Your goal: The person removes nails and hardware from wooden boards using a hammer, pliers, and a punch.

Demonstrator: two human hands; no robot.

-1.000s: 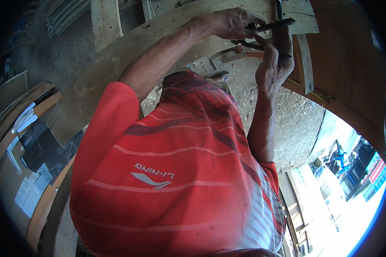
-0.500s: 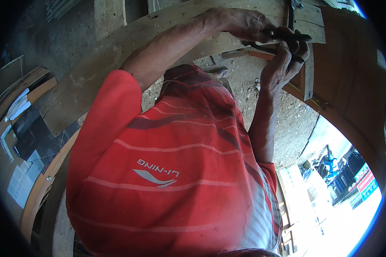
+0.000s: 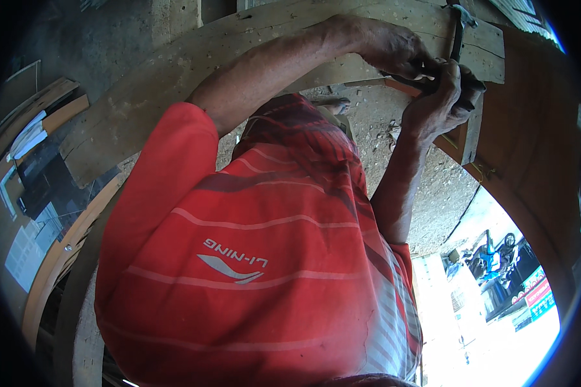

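Close together at the right end of a long wooden board, both of my hands work around a dark hand tool with two slim arms; its exact kind is hard to make out. My right hand is closed round it, and a dark rounded end sticks out past the fingers. My left hand is bent over from the left with its fingertips pinched beside the tool; what they hold is hidden. Just beyond the hands, a claw hammer with a dark handle lies on the board.
A large brown panel stands on the right, with a wooden frame piece beside it. Below the board are a rough, littered floor and a foot. White papers rest on wooden pieces at the left.
My right hand has turned and closed further over the dark tool, whose arms showed more before. My left fingertips have come against it. The whole view has shifted slightly.
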